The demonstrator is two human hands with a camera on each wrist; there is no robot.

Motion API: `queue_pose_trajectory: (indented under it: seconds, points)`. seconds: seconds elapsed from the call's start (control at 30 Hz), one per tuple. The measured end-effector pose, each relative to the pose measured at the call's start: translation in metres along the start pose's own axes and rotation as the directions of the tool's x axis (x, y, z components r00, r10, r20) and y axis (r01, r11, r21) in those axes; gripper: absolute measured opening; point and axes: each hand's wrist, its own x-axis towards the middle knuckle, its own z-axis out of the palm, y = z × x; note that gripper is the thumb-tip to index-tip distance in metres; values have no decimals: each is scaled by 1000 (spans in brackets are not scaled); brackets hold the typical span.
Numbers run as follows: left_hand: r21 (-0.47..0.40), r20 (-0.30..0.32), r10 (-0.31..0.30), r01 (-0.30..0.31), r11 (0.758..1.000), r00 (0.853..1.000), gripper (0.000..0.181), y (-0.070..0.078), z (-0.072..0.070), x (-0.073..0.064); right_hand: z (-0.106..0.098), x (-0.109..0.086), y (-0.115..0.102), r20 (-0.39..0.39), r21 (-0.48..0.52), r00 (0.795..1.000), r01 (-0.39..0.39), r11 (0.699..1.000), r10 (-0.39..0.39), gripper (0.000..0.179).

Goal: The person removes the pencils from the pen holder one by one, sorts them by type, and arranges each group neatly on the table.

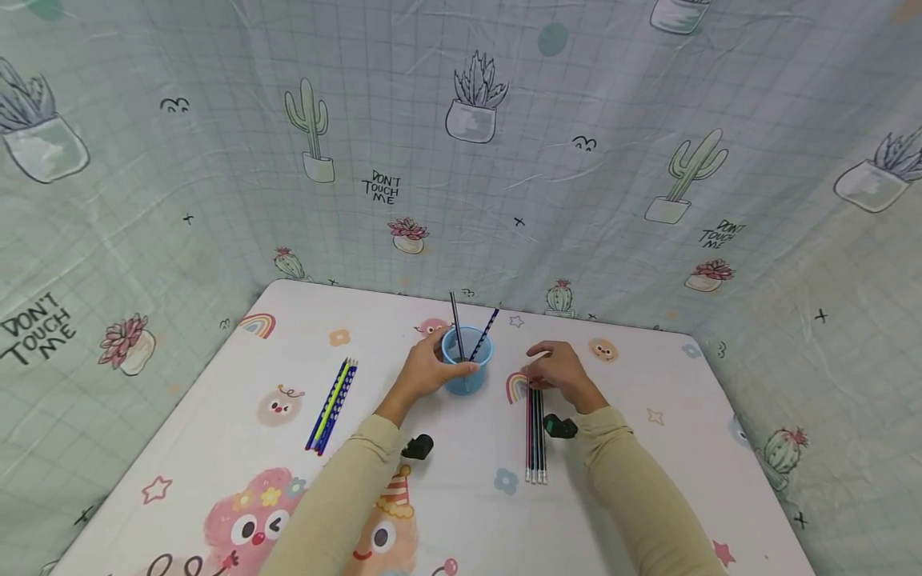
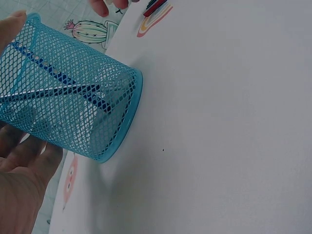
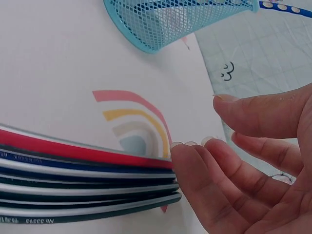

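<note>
A light-blue mesh pencil cup [image 1: 467,386] stands on the table, and my left hand [image 1: 425,371] holds it around the side, thumb in front. Two pencils lean inside: a dark striped pencil [image 1: 456,318] and a dark-blue dotted pencil [image 1: 487,330]. To the right of the cup, a row of striped pencils [image 1: 535,440] lies side by side; the right wrist view shows a red one along its edge. My right hand [image 1: 560,373] is at the far ends of this row, thumb apart from the fingers, nothing gripped. Whether a fingertip touches the pencil ends I cannot tell.
Several blue patterned pencils and a yellow-green one [image 1: 332,406] lie together on the left of the table. Dark wrist devices sit under each forearm. The white printed tabletop [image 1: 461,512] ends at a patterned cloth backdrop [image 1: 504,200] behind the cup.
</note>
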Motion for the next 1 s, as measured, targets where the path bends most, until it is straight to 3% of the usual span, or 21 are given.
queue_pose_trajectory:
  seconds: [0.33, 0.67, 0.8, 1.0]
  points:
    - [4, -3, 7, -7, 1000, 1000, 92, 0, -1, 0, 9, 2, -6, 25, -31, 1000, 10, 999, -9, 47]
    - [12, -3, -8, 8, 1000, 1000, 93, 0, 0, 0, 20, 2, -12, 59, -84, 993, 103, 991, -98, 55]
    - [19, -4, -5, 5, 1000, 1000, 94, 1, 1, 0, 26, 3, -12, 94, -79, 981, 178, 981, -170, 58]
    - [18, -1, 11, -11, 1000, 1000, 91, 0, 1, 1, 36, 7, -8, 171, -7, 935, 315, 949, -310, 66]
